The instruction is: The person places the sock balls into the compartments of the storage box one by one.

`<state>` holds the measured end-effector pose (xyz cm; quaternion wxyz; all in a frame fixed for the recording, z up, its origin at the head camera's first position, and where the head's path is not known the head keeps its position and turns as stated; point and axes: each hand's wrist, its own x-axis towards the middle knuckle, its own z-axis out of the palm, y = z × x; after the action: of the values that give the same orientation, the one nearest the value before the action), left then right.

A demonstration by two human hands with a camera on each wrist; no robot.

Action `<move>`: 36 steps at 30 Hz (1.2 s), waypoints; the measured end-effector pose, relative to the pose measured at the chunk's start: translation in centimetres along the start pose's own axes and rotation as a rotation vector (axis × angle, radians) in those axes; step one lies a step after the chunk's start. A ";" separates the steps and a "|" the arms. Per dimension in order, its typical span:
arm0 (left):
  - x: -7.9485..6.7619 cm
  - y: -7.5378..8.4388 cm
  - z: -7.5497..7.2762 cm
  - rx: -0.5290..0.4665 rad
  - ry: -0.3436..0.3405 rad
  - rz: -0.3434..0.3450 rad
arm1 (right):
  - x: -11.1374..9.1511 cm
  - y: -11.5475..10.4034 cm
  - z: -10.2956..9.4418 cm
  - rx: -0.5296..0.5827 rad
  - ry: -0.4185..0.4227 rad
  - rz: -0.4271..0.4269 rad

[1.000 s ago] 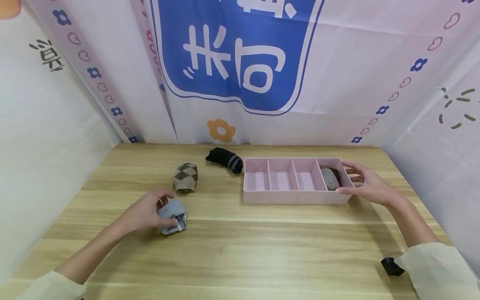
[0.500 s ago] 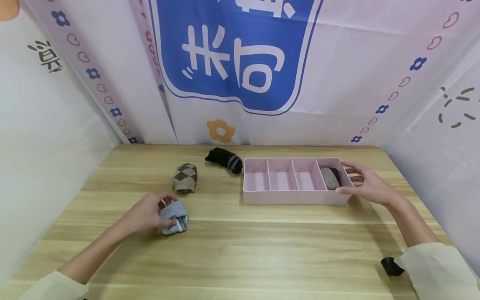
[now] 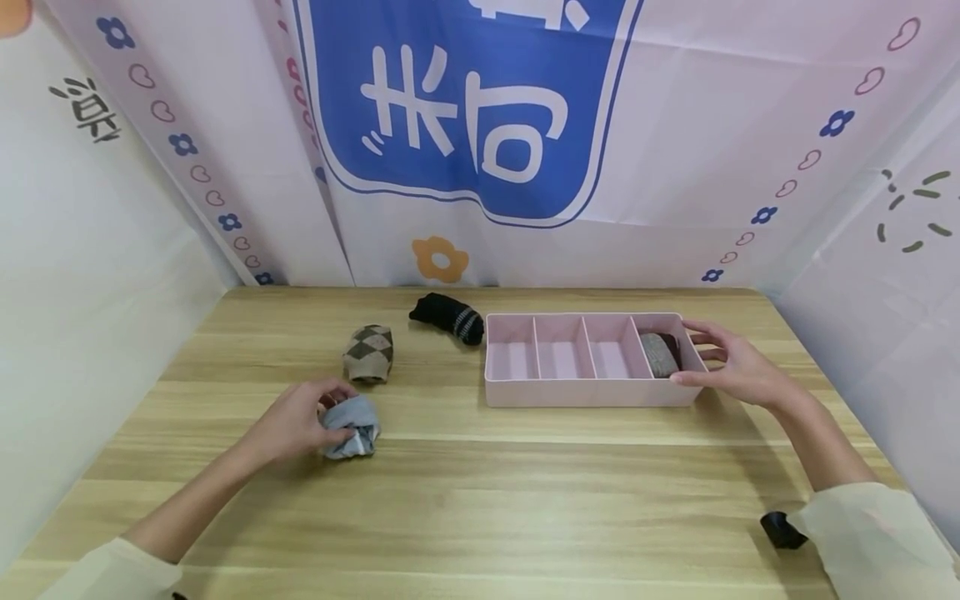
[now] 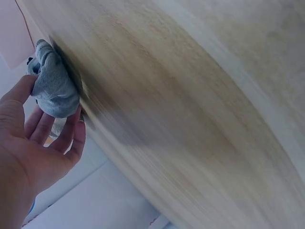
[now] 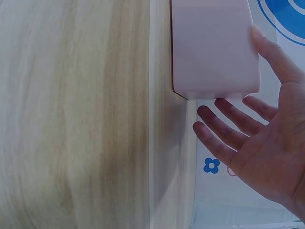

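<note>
My left hand (image 3: pixel 294 423) pinches a balled grey-blue sock (image 3: pixel 358 413) between thumb and fingers, low over the left part of the table. In the left wrist view the sock (image 4: pixel 56 90) sits at the fingertips, its folded opening partly hidden by the thumb. A pink divided storage box (image 3: pixel 577 395) stands at the right; my right hand (image 3: pixel 742 373) holds its right end, thumb at the near rim and fingers on the end wall. Inside the rightmost compartment lies a grey and dark brown sock bundle (image 3: pixel 660 357). The other compartments hold nothing.
A brown argyle sock bundle (image 3: pixel 369 354) lies just beyond my left hand. Farther back, a black sock bundle (image 3: pixel 447 318) with grey stripes lies close to the box's left end. A small black object (image 3: pixel 783 530) shows by the right sleeve. Printed cloth (image 3: pixel 660 192) hangs behind the table.
My left hand has shifted slightly away and to the right with the grey-blue sock. The right hand and the box stay put.
</note>
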<state>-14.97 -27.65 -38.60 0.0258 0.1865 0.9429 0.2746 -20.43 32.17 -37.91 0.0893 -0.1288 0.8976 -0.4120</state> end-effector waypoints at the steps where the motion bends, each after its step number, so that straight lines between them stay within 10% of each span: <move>1: 0.1 0.1 0.0 -0.009 0.003 0.003 | 0.0 0.0 0.0 -0.004 0.001 0.000; 36: 7.2 7.7 1.4 -0.368 0.025 0.114 | -0.1 -0.2 0.0 -0.002 0.004 -0.008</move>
<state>-18.85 -18.31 -35.31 0.0318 0.2285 0.8650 0.4455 -20.37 32.10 -37.74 0.0856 -0.1315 0.8978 -0.4115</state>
